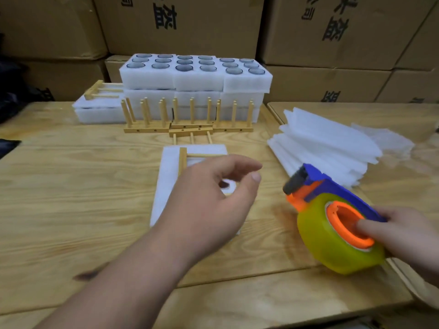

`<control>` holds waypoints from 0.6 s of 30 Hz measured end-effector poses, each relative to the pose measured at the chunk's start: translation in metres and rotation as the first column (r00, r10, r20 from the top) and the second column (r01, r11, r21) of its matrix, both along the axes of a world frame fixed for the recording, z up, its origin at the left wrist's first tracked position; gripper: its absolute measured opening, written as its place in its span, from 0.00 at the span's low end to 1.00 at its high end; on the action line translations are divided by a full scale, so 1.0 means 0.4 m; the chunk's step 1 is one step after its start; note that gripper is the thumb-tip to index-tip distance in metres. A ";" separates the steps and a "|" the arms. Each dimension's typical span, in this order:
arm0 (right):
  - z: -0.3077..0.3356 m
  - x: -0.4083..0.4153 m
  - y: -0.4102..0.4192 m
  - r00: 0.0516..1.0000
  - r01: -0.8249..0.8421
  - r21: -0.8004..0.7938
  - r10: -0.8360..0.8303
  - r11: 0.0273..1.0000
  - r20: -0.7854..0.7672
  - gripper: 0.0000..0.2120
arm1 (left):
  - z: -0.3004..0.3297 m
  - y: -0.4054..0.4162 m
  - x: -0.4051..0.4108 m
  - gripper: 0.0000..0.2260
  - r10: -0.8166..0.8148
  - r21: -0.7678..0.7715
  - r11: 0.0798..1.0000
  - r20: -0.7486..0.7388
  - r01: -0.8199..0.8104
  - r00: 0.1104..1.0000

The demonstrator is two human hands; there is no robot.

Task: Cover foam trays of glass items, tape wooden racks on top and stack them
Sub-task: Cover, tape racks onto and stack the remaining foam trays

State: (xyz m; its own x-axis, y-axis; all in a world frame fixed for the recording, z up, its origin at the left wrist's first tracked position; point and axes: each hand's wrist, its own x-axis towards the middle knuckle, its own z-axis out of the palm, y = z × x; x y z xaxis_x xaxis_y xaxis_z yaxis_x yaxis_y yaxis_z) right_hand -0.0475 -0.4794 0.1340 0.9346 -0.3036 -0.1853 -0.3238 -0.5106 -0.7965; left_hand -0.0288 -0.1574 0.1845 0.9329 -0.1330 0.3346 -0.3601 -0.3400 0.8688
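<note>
A covered foam tray (166, 186) lay at the middle of the table (71, 186), with a wooden rack (184, 160) lying on its far end; the left hand (213, 198) hovered over the tray; to its right the right hand (403, 236) held a tape dispenser (332, 229) above the table; behind the dispenser lay a pile of foam sheets (332, 148); beyond the tray stood upright racks (187, 117), and behind them stacked trays of glasses (194, 74); at far left sat a taped tray (97, 112); cardboard boxes (178, 24) rose behind all.
</note>
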 end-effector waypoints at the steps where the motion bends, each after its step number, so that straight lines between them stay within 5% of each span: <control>1: 0.006 0.001 0.024 1.000 0.013 0.076 -0.015 0.997 0.019 0.16 | -0.005 -0.014 -0.017 0.13 -0.026 -0.085 0.996 -0.104 0.017 0.994; 6: 0.039 0.002 0.183 0.985 -0.054 0.380 -0.012 0.924 0.169 0.06 | -0.056 -0.102 -0.093 0.50 -0.263 -0.357 0.928 -0.431 0.105 0.863; 8: 0.043 -0.006 0.253 0.972 -0.082 0.451 -0.029 0.889 0.234 0.02 | -0.065 -0.124 -0.095 0.42 -0.256 -0.451 0.891 -0.390 0.059 0.884; 12: 0.039 -0.001 0.318 0.948 -0.213 0.585 0.019 0.783 0.319 0.25 | -0.053 -0.097 -0.069 0.27 -0.179 -0.588 0.807 -0.331 -0.055 0.926; 16: 0.071 0.020 0.318 0.919 -0.394 0.851 0.177 0.346 0.353 0.32 | -0.042 -0.034 -0.055 0.17 -0.266 -0.664 0.746 -0.356 -0.042 0.896; 18: 0.068 0.035 0.308 0.919 -0.345 0.929 0.251 0.135 0.305 0.37 | -0.032 -0.007 -0.056 0.13 -0.355 -0.676 0.736 -0.350 0.029 0.867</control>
State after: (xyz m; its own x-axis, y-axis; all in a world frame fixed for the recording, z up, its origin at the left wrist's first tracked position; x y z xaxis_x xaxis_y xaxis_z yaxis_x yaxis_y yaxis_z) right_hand -0.0335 -0.3561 0.1611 0.9278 0.3713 -0.0365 -0.2744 0.6129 -0.7410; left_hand -0.0512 -0.1601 0.1718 0.9714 -0.2368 -0.0192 0.1103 0.3778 0.9193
